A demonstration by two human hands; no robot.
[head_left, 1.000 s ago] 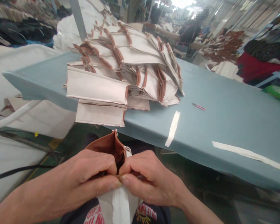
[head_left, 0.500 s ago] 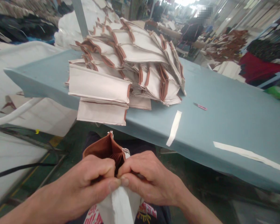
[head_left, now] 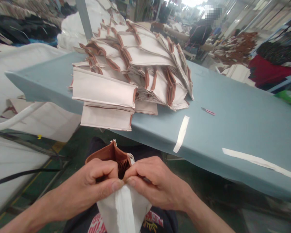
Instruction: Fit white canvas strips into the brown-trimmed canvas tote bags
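A cream fabric piece with a brown lining, shaped like a pouch (head_left: 106, 210), stands over my lap with its mouth towards the table. My left hand (head_left: 99, 181) pinches the near edge of its opening between thumb and curled fingers. Right beside it, my right hand (head_left: 150, 181) grips the same edge, the two thumbs almost meeting. A white strip (head_left: 124, 207) runs down the pouch below the thumbs. The brown inside shows pleated folds, partly hidden behind my fingers.
On the blue-covered table (head_left: 232, 126) lies a large heap of similar cream and brown pieces (head_left: 147, 55), two of them (head_left: 104, 87) at the front edge. Small pink-handled snips (head_left: 208, 111) and white strips (head_left: 181, 134) lie to the right. A white-lined cart (head_left: 26, 61) stands left.
Both hands keep their grip on the pouch edge and have shifted slightly upward. More of the pouch's front and white strip shows below them. The heap stays as it was.
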